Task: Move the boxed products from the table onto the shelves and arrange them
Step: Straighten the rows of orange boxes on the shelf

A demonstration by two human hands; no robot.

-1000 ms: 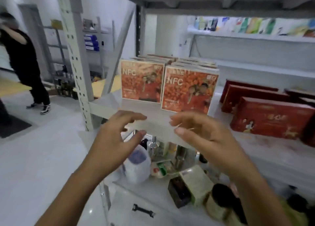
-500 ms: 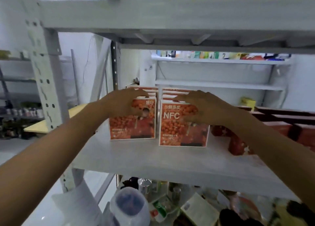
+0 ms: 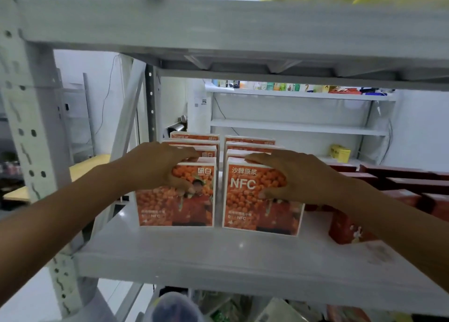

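Raised onto boxes point(image 3: 175, 208): left hand point(image 3: 158, 168), right hand point(image 3: 294, 176) clasping top edges.

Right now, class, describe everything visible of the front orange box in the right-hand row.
The front right box stands upright on the white shelf, heading a row of like boxes. Cardboard-looking, white-edged; its face shows orange berries, a red-clad figure and "NFC". The right hand grips its top, thumb on the face.

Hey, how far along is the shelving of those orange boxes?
Done: two rows of orange boxes stand upright on the shelf. In hand: the left hand grips the left front box, the right hand the right front box, likely squaring them up. Left: unclear, since the table is out of view.
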